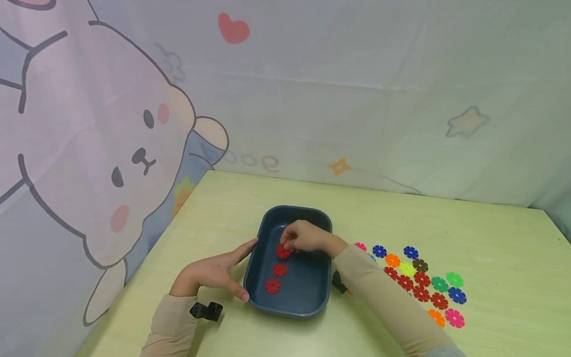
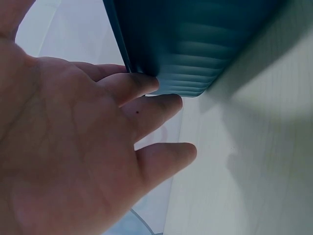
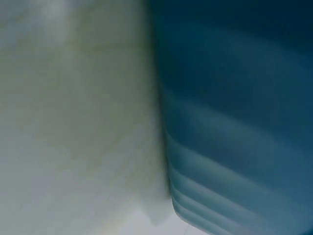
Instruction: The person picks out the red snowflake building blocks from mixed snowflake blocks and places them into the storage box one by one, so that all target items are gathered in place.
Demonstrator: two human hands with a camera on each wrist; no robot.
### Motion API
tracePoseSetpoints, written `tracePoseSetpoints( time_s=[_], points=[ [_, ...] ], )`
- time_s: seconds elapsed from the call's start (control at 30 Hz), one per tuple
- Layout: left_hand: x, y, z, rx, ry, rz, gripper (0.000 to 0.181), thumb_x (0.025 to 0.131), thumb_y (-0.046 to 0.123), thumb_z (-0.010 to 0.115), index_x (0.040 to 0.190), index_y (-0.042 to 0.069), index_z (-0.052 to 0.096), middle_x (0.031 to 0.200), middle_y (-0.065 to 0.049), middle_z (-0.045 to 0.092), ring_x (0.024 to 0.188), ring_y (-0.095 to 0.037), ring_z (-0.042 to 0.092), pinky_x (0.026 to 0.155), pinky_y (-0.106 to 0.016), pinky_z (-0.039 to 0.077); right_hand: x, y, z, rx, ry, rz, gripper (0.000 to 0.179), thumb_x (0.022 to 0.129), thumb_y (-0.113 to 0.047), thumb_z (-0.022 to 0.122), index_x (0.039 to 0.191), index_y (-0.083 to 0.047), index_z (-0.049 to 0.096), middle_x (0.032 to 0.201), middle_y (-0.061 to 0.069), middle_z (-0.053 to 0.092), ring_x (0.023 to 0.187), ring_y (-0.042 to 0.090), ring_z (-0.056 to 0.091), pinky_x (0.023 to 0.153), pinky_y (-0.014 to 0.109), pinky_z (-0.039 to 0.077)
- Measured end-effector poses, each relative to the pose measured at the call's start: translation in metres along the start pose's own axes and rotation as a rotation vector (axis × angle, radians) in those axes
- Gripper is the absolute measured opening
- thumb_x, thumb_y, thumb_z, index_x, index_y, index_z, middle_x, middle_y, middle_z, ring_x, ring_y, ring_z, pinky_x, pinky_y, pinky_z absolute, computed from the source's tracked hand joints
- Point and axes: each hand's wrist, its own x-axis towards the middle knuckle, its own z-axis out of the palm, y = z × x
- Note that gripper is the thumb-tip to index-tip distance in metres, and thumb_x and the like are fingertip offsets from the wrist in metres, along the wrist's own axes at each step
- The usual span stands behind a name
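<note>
A dark blue rectangular tray (image 1: 308, 282) stands on the table in the head view. Inside it, two red snowflake discs (image 1: 279, 270) lie along the left side. My right hand (image 1: 305, 235) reaches over the tray's right rim and pinches another red snowflake disc (image 1: 283, 251) above them in that row. The left hand (image 1: 214, 270) rests against the tray's left side, thumb and fingers spread apart. In the left wrist view its fingers (image 2: 161, 156) are extended beside the ribbed outer wall. Only the tray's outer wall (image 3: 234, 147) and the tabletop show in the right wrist view; the right hand is hidden there.
Right of the tray lie several loose snowflake discs (image 1: 421, 293) in red, blue, orange, green, pink, yellow and brown, partly covered by the right forearm. A printed curtain (image 1: 357, 99) hangs behind the table (image 1: 504, 258). Black wrist cameras (image 1: 207, 311) sit on both wrists.
</note>
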Motion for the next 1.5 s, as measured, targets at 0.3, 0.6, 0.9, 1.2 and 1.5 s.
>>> tracePoseSetpoints(
  time_s=[0.3,0.6,0.9,1.2,1.5],
  points=[
    [0.0019,0.0001,0.0017,0.008,0.003,-0.005,0.125,0.073,0.029,0.086,0.154,0.004,-0.006,0.161,-0.017,-0.002,0.147,-0.037,0.000,0.114,-0.058,0.011,-0.0014,0.0008,0.0033,-0.029,-0.015,0.023,0.004,0.088,-0.001,0.066,0.091,-0.001,0.069,0.072,0.001,0.064,0.060,0.009,0.057,0.058,0.022,0.050],
    [0.0024,-0.0008,0.0015,0.015,0.002,-0.001,0.125,0.073,0.030,0.086,0.154,0.004,-0.006,0.161,-0.016,-0.002,0.147,-0.037,0.001,0.114,-0.058,0.011,-0.0009,0.0002,0.0037,-0.087,-0.014,0.039,0.004,0.087,-0.001,0.066,0.087,-0.002,0.070,0.069,-0.001,0.062,0.059,0.008,0.054,0.056,0.021,0.047],
    [0.0032,0.0005,0.0017,0.011,0.007,-0.012,0.125,0.072,0.029,0.086,0.154,0.004,-0.005,0.161,-0.016,-0.001,0.147,-0.036,0.001,0.115,-0.057,0.011,-0.0004,0.0001,0.0037,-0.091,-0.010,0.057,0.004,0.087,-0.002,0.066,0.088,-0.003,0.070,0.071,0.000,0.064,0.060,0.009,0.056,0.057,0.021,0.048],
    [0.0040,0.0009,0.0015,0.005,0.001,-0.012,0.126,0.072,0.030,0.086,0.154,0.004,-0.006,0.161,-0.016,-0.002,0.147,-0.037,0.000,0.115,-0.058,0.011,-0.0013,-0.0003,0.0034,-0.086,-0.009,0.079,0.005,0.088,-0.002,0.067,0.091,-0.002,0.070,0.073,0.001,0.066,0.062,0.009,0.058,0.059,0.022,0.050],
    [0.0054,0.0007,0.0010,0.009,-0.001,-0.017,0.125,0.073,0.029,0.086,0.154,0.005,-0.006,0.161,-0.016,-0.003,0.147,-0.036,-0.001,0.115,-0.058,0.011,-0.0027,0.0001,-0.0028,-0.088,0.012,0.013,0.009,0.088,-0.007,0.069,0.096,-0.003,0.070,0.078,0.001,0.067,0.064,0.008,0.059,0.061,0.022,0.050]
  ],
)
